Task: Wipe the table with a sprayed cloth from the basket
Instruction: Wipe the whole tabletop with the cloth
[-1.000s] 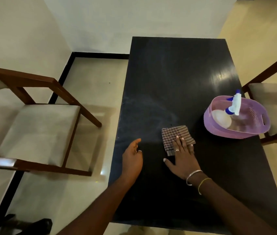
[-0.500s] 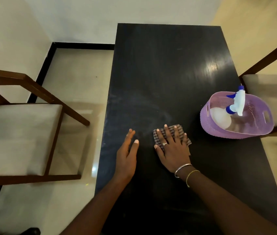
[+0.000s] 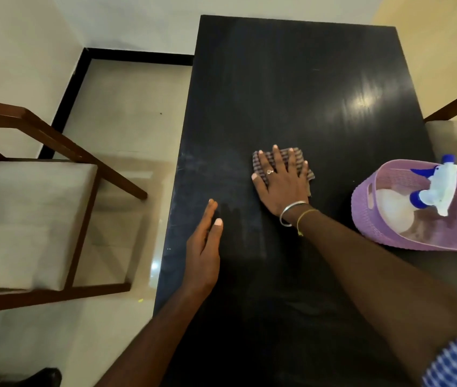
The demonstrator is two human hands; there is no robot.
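Here, in the head view, the right hand (image 3: 283, 185) lay flat, its fingers straight and spread over the checked cloth (image 3: 299, 152), pressing it onto the dark bench (image 3: 291, 79) near the middle. The left hand (image 3: 203, 252) was released, fingers straight, by the bench's left edge, holding nothing. The purple basket (image 3: 361, 208) stood at the bench's right side, apart from the cloth, with a spray bottle (image 3: 439, 191) inside. A cushioned chair (image 3: 26, 219) stood left of the bench
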